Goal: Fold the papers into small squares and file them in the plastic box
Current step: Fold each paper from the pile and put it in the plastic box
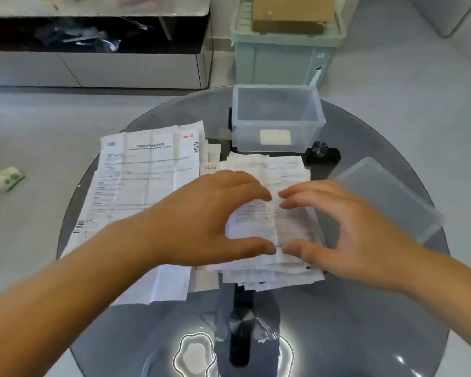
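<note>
A stack of creased printed papers (pixel 267 221) lies in the middle of the round glass table (pixel 337 308). My left hand (pixel 201 224) and my right hand (pixel 346 229) rest on the top sheet, fingertips and thumbs nearly meeting over its centre fold. Both hands have spread, lightly bent fingers that press the paper down. A larger unfolded sheet (pixel 144 180) lies to the left, partly under my left forearm. The clear plastic box (pixel 276 118) stands open behind the stack, with one small folded paper (pixel 275 137) inside.
The box's clear lid (pixel 389 197) lies on the table at the right. A black base (pixel 322 155) shows under the glass. On the floor behind stand a green storage bin (pixel 280 58) with a cardboard box on it and a low cabinet (pixel 93 66). A small packet (pixel 7 178) lies on the floor at left.
</note>
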Available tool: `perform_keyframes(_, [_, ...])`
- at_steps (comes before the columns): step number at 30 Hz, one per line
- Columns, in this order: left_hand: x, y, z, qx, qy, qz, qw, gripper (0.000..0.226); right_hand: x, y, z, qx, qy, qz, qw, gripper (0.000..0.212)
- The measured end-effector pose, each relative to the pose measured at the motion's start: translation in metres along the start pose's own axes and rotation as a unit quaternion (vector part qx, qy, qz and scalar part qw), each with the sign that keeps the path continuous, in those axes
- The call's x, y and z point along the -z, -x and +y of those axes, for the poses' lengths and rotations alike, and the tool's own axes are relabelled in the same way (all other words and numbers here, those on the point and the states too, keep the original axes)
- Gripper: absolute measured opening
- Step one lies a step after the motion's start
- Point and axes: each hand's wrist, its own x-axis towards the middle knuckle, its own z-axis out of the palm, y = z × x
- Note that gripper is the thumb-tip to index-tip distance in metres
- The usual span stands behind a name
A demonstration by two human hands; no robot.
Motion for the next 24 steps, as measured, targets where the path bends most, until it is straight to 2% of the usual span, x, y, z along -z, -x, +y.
perform_keyframes(6, [-0.01,0.008,0.014,0.033,-0.034,-0.057,0.997,0.1,-0.01,0.016,-0.001,-0.018,0.037,-0.017,0.999,0.082])
perform_keyframes(10, [-0.015,0.01,0.02,0.048,-0.037,-0.05,0.997,0.102,-0.013,0.023,-0.01,-0.063,0.003,0.002,0.998,0.085])
perform_keyframes(15, [-0.025,0.015,0.017,0.067,0.025,-0.032,0.997,0.084,-0.023,0.028,-0.019,-0.079,-0.022,0.027,0.996,0.08])
perform_keyframes(18, [-0.027,0.018,0.016,0.075,0.061,-0.027,0.995,0.083,-0.029,0.03,-0.018,-0.077,-0.04,0.034,0.996,0.074])
perform_keyframes(21, [-0.028,0.021,0.017,0.073,0.076,-0.014,0.994,0.076,-0.034,0.034,-0.013,-0.07,-0.046,0.045,0.995,0.06])
perform_keyframes(24, [-0.028,0.024,0.021,0.063,0.105,0.011,0.992,0.055,-0.037,0.037,-0.008,-0.063,-0.038,0.063,0.995,0.037])
